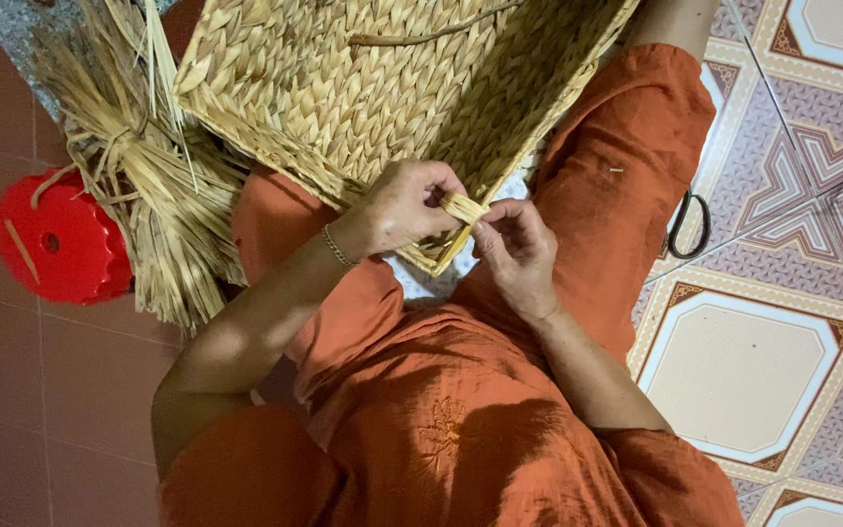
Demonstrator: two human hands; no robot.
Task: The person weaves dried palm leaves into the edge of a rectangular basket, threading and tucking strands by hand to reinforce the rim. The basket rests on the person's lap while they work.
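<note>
Head view, looking down at a seated person in orange clothing. A large woven basket panel [373,88] of pale braided straw rests across the lap, its near corner pointing toward the hands. The left hand [404,207] — a thin bracelet [337,248] at its wrist — closes its grip on a short flat straw strand [462,207] at that corner, thumb and fingers pinched over the strand's end. The right hand [516,244] meets it from the other side, fingertips touching the same strand just beside the left thumb; its grip is narrow, pinching the strand where it runs down along the panel's edge. The two hands touch or nearly touch at the strand.

To the person's left, a tied bundle of loose straw [143,185] lies on the dark red floor, partly over a red round plastic stool [60,239]. To the right, on the patterned floor tiles [763,361], a pair of black-handled scissors [687,226] lies just beside the knee — partly hidden by the orange cloth.
</note>
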